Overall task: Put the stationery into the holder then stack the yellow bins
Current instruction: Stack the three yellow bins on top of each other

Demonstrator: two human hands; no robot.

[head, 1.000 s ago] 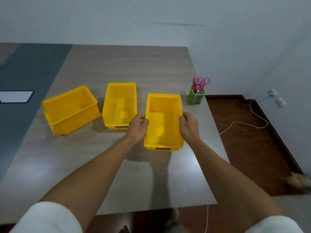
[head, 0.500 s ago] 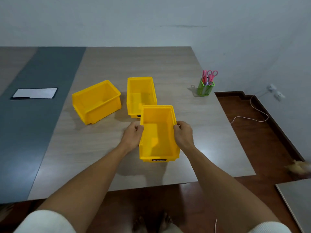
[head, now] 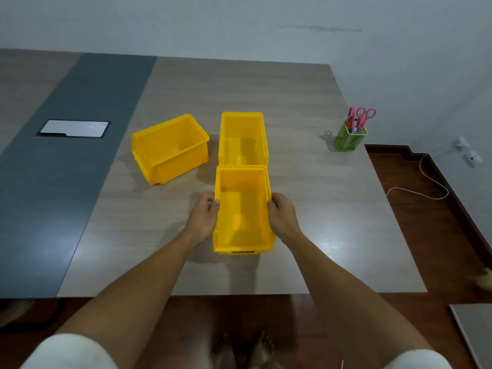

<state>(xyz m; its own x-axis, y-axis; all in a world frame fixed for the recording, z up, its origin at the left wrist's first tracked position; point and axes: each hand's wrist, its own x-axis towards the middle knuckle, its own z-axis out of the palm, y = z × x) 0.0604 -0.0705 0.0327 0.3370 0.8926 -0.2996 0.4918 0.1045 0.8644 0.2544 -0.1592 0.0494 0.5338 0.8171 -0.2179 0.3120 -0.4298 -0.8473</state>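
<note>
I hold a yellow bin (head: 242, 209) by its two long sides, my left hand (head: 204, 218) on its left wall and my right hand (head: 282, 218) on its right wall. It looks like a nested pair, with a double rim at the far end. Its far end overlaps the near end of a second yellow bin (head: 242, 138) standing straight behind it. A third yellow bin (head: 170, 147) sits turned at an angle to the left. The green mesh holder (head: 351, 138) stands at the table's right edge with pink scissors and pens in it.
The wooden table (head: 306, 182) ends just in front of me and at the right. A dark strip with a white tablet-like slab (head: 74, 128) runs along the left. A white cable (head: 426, 187) lies on the brown floor at the right.
The bin in my hands has shifted left and away, ending in line with the middle bin. The view has pulled back, showing more of the table's near edge.
</note>
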